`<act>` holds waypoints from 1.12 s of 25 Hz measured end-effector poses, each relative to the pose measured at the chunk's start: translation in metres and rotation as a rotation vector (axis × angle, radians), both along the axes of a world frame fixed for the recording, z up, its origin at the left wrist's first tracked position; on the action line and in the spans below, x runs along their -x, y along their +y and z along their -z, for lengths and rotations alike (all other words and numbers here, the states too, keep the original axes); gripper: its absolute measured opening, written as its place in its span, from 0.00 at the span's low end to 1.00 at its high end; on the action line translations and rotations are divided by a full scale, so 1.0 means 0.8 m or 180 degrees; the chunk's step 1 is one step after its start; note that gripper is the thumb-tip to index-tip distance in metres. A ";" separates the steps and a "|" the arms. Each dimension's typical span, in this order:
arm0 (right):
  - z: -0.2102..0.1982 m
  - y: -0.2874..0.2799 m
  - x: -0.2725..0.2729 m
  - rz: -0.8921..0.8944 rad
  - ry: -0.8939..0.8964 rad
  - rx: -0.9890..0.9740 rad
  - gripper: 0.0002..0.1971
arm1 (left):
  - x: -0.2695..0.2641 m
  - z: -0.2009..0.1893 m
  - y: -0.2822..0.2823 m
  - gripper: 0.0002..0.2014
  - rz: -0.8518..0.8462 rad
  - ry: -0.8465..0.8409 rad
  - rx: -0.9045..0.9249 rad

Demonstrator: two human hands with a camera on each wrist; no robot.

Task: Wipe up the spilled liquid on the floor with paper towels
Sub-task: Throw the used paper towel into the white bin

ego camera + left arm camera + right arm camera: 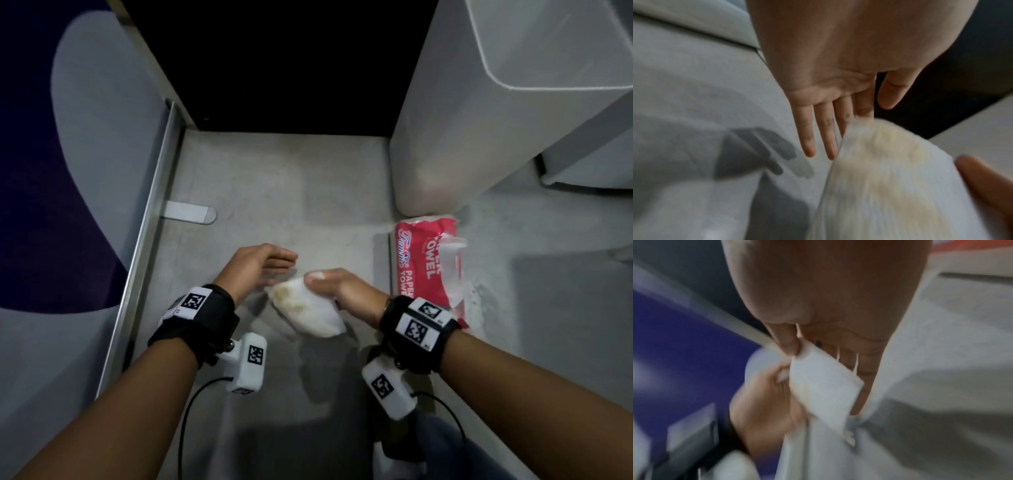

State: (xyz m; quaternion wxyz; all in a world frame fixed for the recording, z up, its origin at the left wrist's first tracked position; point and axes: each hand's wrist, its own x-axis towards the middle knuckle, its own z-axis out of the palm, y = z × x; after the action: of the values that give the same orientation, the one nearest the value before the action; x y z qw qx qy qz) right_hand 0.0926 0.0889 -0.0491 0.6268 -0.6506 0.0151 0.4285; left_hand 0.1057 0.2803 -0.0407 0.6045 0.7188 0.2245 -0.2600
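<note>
A folded white paper towel with a yellow-brown stain hangs a little above the grey floor. My right hand grips its right end between thumb and fingers, and the right wrist view shows the towel pinched there by the right hand. My left hand is held flat with straight fingers, which lie against the towel's left end. In the left wrist view those fingers meet the stained towel. No liquid shows clearly on the floor below the hands.
A red pack of paper towels lies on the floor to the right, with a torn sheet sticking out. A tall white bin stands behind it. A metal door track and a purple-and-white panel run along the left. Ahead is a dark opening.
</note>
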 end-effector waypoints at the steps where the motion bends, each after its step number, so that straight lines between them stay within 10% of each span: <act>1: -0.011 -0.007 -0.013 0.0453 0.0039 -0.0081 0.12 | -0.005 -0.011 -0.010 0.22 -0.0126 0.0157 0.0343; 4: -0.042 -0.027 -0.047 0.1333 -0.0076 -0.0225 0.18 | -0.024 -0.043 -0.025 0.30 -0.0230 0.0227 0.1194; 8: -0.069 -0.045 -0.068 0.1889 -0.0158 -0.0287 0.19 | -0.039 -0.074 -0.040 0.15 0.0085 -0.0172 0.1370; 20: -0.073 -0.071 -0.057 0.2029 -0.0477 -0.0127 0.17 | -0.042 -0.070 -0.067 0.10 -0.0268 -0.0439 0.0826; 28: -0.074 -0.074 -0.060 0.2396 -0.0250 -0.0361 0.15 | -0.045 -0.067 -0.066 0.12 -0.1112 0.0039 0.1809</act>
State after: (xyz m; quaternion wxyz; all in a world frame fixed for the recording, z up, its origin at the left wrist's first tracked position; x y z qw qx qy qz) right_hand 0.1406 0.0295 0.0105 0.7754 -0.5797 0.2052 0.1432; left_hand 0.1415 0.2277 0.0131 0.8148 0.4705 0.2665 -0.2090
